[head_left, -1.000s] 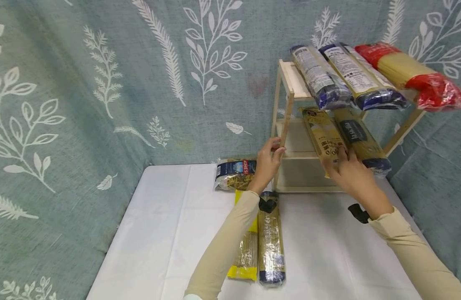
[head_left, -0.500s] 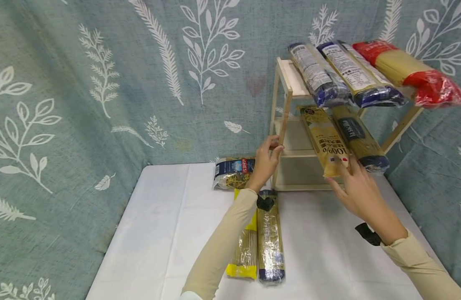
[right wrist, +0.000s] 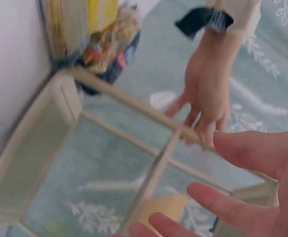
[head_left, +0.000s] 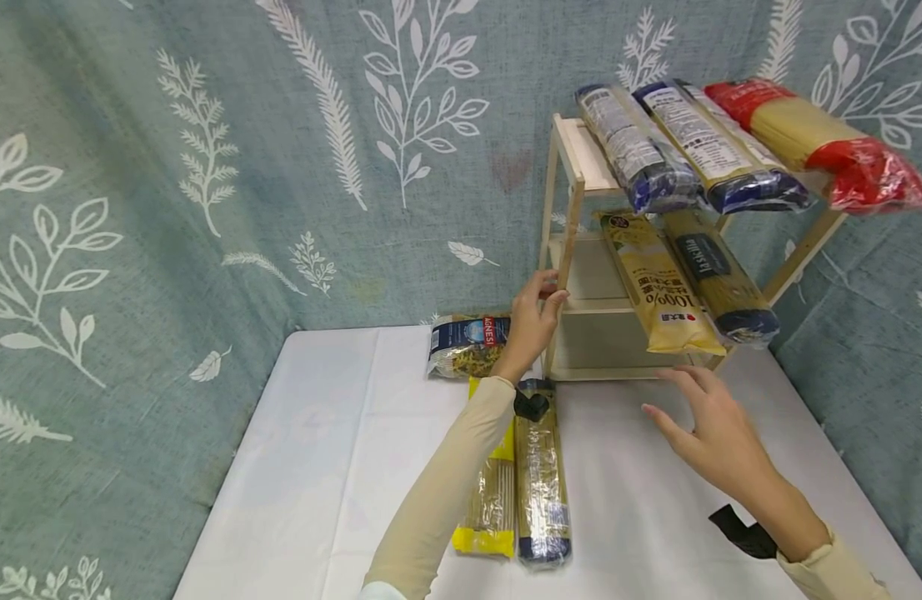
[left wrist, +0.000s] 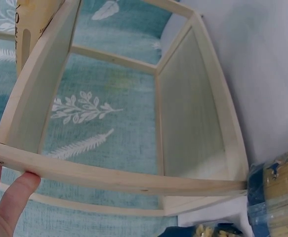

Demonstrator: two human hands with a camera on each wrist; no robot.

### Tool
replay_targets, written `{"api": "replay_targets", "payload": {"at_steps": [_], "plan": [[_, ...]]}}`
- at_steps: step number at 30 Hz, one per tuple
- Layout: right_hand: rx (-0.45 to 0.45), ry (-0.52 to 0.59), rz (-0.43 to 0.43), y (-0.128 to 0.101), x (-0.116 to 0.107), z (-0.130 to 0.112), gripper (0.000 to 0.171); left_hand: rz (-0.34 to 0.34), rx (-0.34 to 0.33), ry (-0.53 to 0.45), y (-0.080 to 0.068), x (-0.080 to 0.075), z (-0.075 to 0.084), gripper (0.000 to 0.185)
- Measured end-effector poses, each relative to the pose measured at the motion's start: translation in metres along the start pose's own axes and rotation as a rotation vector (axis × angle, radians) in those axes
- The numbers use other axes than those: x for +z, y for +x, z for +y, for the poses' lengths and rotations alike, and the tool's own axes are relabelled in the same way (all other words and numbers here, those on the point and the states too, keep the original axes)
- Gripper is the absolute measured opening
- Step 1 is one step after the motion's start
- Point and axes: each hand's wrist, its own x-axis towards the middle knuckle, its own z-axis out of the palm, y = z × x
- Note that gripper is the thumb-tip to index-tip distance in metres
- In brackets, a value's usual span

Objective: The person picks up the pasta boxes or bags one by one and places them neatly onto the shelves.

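My left hand [head_left: 549,293] grips the front left post of a pale wooden rack [head_left: 572,171]; one finger [left wrist: 14,195] shows under the post [left wrist: 109,176] in the left wrist view. My right hand [head_left: 686,406] hovers open above the white table [head_left: 318,433], just in front of the rack and holding nothing. On the middle shelf lie a yellow pasta packet [head_left: 659,287] and a dark-labelled one [head_left: 718,275], both jutting forward. The right wrist view shows my spread right fingers [right wrist: 252,153] and the left hand [right wrist: 208,94] on the rack.
Two blue-ended packets [head_left: 633,150] [head_left: 719,150] and a red-ended one [head_left: 821,146] lie on the top shelf. On the table sit a short blue-labelled pasta bag [head_left: 468,343] and two long spaghetti packets [head_left: 493,500] [head_left: 541,475]. Leaf-patterned cloth [head_left: 168,208] hangs behind and at both sides.
My right hand let go of the yellow packet on the middle shelf and drew back and down toward the table. The left hand stayed on the post.
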Motion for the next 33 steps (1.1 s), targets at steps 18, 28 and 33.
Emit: {"api": "replay_targets", "payload": {"at_steps": [18, 28, 33], "plan": [[0.134, 0.124, -0.2, -0.026, 0.062, -0.023, 0.04, 0.025, 0.002, 0.008, 0.0, 0.003, 0.0, 0.033], [0.233, 0.163, -0.299, -0.038, 0.096, -0.035, 0.049, 0.033, 0.022, 0.021, -0.001, 0.002, 0.0, 0.034], [0.295, 0.177, -0.345, -0.046, 0.119, -0.04, 0.056, 0.036, 0.023, 0.02, 0.0, 0.001, -0.001, 0.033]]}}
